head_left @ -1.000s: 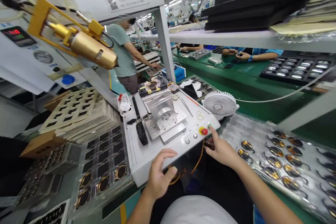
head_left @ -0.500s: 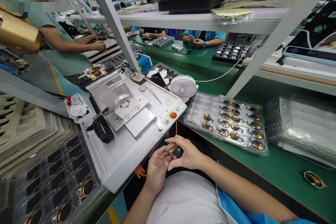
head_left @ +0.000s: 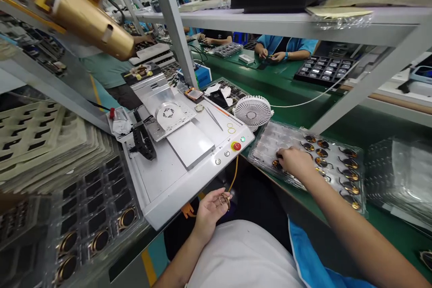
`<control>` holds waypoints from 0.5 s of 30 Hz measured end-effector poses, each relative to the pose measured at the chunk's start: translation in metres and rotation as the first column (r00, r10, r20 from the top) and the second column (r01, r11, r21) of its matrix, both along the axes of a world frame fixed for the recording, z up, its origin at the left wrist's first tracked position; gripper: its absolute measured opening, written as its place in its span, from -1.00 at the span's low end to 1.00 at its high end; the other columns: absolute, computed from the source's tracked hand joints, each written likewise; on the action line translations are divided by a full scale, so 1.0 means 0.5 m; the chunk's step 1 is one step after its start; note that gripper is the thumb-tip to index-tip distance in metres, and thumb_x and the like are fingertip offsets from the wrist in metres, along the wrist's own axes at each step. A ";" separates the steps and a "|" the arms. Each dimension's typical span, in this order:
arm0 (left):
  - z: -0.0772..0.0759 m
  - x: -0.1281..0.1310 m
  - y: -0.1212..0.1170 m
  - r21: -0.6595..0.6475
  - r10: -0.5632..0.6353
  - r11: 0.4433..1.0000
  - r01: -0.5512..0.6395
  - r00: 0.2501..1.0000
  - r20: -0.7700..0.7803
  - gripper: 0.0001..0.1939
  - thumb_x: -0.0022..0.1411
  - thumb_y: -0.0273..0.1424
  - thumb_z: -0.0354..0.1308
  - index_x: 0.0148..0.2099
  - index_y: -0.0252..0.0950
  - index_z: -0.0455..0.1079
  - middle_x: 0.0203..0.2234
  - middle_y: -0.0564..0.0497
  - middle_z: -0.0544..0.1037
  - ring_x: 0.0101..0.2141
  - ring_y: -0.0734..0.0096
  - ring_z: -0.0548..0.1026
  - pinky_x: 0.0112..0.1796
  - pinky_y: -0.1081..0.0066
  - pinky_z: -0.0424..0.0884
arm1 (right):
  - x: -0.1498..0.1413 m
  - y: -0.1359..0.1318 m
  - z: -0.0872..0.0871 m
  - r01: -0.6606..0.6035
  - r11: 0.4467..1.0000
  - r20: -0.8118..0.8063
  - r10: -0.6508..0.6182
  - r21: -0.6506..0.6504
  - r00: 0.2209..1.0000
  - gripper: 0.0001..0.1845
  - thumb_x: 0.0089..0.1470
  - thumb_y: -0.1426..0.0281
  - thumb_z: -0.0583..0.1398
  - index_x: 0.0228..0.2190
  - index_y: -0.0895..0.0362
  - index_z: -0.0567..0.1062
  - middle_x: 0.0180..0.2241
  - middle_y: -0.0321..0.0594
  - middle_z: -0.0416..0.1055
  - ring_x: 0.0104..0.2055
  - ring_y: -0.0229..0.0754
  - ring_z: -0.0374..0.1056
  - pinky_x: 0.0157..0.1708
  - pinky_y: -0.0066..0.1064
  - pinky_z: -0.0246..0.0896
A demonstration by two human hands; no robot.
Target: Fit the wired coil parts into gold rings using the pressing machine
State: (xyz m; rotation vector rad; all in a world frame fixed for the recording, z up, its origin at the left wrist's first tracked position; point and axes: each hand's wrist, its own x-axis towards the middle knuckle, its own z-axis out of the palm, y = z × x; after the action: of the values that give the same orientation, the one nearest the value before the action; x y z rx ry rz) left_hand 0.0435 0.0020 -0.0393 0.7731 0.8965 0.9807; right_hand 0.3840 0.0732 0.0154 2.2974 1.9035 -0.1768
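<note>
My left hand [head_left: 206,216] is held in front of my body, palm up, with its thumb and fingers closed on a gold watch case ring [head_left: 224,200]. Out to the right, my right hand [head_left: 294,162] reaches over a clear plastic tray [head_left: 265,137]. Its fingertips pinch at a dark round watch screen in the tray, mostly covered by the fingers. Just below them lies another round watch screen [head_left: 277,165]. Several more with thin dark tails, showing amber reflections, sit in rows on the tray's right side.
A white machine [head_left: 199,144] with a red stop button [head_left: 236,146] stands ahead. A gold cylinder [head_left: 97,27] hangs at upper left. A white fan [head_left: 253,111] stands behind the tray. Black-faced gold watch cases [head_left: 127,218] lie in another tray at left. Co-workers sit across the bench.
My right hand has left the gold ring and moved right to the screen tray. The ring stays in my left hand. The view has turned somewhat left.
</note>
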 end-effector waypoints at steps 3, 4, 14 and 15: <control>0.003 0.000 -0.001 0.022 -0.015 1.000 0.015 1.000 -0.012 -0.55 0.02 -0.29 0.55 -0.01 -0.20 0.63 -0.11 -0.17 0.70 -0.02 0.08 0.64 0.01 0.17 0.53 | 0.002 0.006 -0.012 -0.029 1.000 0.029 0.029 -0.007 0.999 -0.72 0.24 0.46 0.15 -0.17 0.22 0.66 -0.22 0.15 0.58 -0.14 0.18 0.54 -0.29 -0.26 0.31; 0.004 -0.002 -0.002 0.025 -0.017 1.000 0.017 1.000 -0.008 -0.55 0.03 -0.29 0.54 -0.01 -0.19 0.63 -0.11 -0.16 0.70 -0.01 0.07 0.64 0.02 0.15 0.53 | 0.007 0.007 -0.015 -0.031 1.000 0.034 0.031 0.000 0.999 -0.72 0.25 0.46 0.14 -0.19 0.22 0.66 -0.23 0.15 0.58 -0.13 0.18 0.54 -0.28 -0.26 0.31; 0.018 -0.003 -0.001 0.009 -0.080 0.997 0.079 0.993 0.091 -0.43 -0.03 -0.33 0.58 0.06 -0.18 0.56 0.00 -0.20 0.62 -0.09 0.12 0.65 -0.12 0.27 0.53 | -0.086 -0.043 -0.011 -0.073 0.914 -0.683 0.350 0.399 0.642 -0.67 0.30 0.31 0.13 -0.08 0.13 0.65 -0.17 -0.04 0.60 -0.15 0.05 0.54 -0.11 -0.16 0.47; 0.023 -0.001 0.001 0.019 -0.110 0.994 0.108 0.987 0.118 -0.38 -0.05 -0.33 0.59 0.09 -0.17 0.54 0.08 -0.22 0.58 -0.11 0.13 0.65 -0.16 0.30 0.52 | -0.122 -0.053 -0.008 -0.114 0.901 -0.759 0.416 0.418 0.500 -0.70 0.31 0.29 0.15 -0.11 0.09 0.66 -0.19 -0.07 0.59 -0.22 0.00 0.54 -0.19 -0.20 0.50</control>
State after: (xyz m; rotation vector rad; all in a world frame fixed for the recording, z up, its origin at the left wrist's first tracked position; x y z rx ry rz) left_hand 0.0430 0.0027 -0.0277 0.7583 0.7377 0.9271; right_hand 0.3230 0.0467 0.0117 2.2125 2.9032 -1.2406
